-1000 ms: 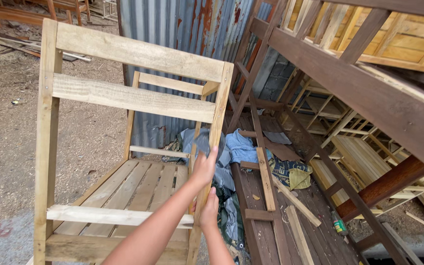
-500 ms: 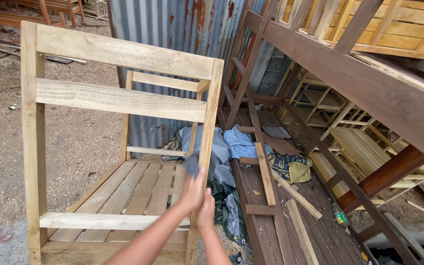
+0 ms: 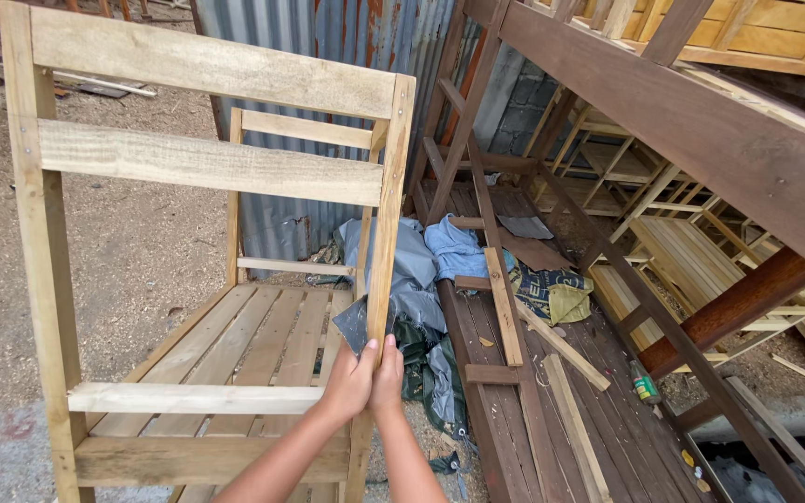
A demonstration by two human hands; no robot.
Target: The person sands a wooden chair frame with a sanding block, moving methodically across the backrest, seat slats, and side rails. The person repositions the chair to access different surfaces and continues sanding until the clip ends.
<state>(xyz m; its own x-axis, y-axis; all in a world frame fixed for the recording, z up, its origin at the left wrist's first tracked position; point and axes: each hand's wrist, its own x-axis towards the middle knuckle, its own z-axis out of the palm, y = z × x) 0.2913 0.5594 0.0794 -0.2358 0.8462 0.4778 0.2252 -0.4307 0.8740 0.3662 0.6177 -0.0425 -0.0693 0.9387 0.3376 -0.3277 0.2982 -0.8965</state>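
- Both hands have slid lower down the post (image 3: 386, 224) since earlier.
- Left hand (image 3: 349, 380) and right hand (image 3: 387, 375) clasp it together.
- The chair frame (image 3: 207, 168) stands upright on the dirt.

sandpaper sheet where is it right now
In the head view, the dark sandpaper sheet is pressed against the chair's right upright, just above both hands, lower centre.

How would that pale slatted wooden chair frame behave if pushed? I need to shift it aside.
The chair frame is probably stiff: nailed solid slats and posts. Likely moderately heavy, being all timber. It may tip, since it looks tall and narrow, and both the left hand and right hand grip one post.
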